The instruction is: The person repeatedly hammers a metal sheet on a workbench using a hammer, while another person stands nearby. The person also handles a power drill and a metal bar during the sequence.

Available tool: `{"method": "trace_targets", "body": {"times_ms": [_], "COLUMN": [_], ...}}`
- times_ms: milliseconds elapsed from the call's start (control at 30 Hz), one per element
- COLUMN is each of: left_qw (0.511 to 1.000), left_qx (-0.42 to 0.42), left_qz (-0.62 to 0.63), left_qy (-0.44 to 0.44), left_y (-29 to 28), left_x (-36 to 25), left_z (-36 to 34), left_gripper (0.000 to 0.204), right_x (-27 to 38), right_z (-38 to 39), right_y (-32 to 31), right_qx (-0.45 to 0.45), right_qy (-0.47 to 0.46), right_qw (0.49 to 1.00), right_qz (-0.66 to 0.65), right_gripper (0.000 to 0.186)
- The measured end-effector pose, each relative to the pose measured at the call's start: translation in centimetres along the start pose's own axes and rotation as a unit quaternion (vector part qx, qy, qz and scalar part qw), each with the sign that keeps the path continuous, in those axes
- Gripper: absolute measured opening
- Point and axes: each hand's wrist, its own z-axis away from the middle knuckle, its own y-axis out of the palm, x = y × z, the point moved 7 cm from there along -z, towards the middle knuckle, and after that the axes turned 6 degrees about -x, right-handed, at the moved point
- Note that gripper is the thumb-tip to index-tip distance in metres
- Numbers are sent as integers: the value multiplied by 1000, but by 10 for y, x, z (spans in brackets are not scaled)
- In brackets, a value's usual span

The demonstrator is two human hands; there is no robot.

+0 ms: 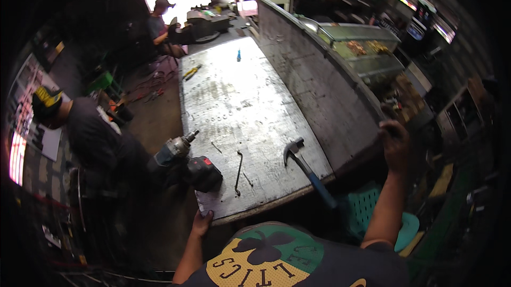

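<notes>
My right hand (395,140) is closed round the near upper corner of a large grey panel (324,82), which stands tilted on its edge along the right side of the metal-topped table (234,122). At the table's near left corner, my left hand (202,222) grips the edge, thumb on top, fingers hidden underneath. Just beyond it lies a cordless impact wrench (173,151) with a black battery. A bent wrench (239,172) and thin metal pieces rest on the sheet. To their right, a claw hammer (308,170) with a blue handle reaches over the front edge.
Pliers (191,71) with yellow handles and a small blue tool (239,55) lie farther up the table. A teal plastic chair (367,207) stands at the near right. One person (101,132) in a cap is close on the left; another (162,26) sits beyond the table.
</notes>
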Motion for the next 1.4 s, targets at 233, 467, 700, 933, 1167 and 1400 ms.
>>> {"method": "trace_targets", "body": {"times_ms": [233,467,700,933,1167,1400], "left_qw": [996,980,983,893,873,914], "left_qx": [74,189,10,113,121,-24], "left_qz": [-50,-55,-43,-427,-435,-388], "left_qy": [12,-12,-178,-89,-184,-118], "left_y": [-5,-31,-120,-243,-374,-471], "left_x": [26,54,142,256,259,169], "left_z": [-18,-24,-28,16,-63,-204], "left_gripper": [52,40,79,95,86,69], "right_x": [31,70,55,46,49,46], "right_z": [-2,8,-8,-9,-26,-37], "right_y": [9,39,74,77,95,104], "right_qx": [-63,-134,-166,-118,-69,-84], "right_qy": [-35,-13,-64,54,280,410], "right_qw": [984,886,737,686,615,569], "right_qz": [164,443,652,716,734,708], "right_gripper": [30,29,47,60,77,83]}}
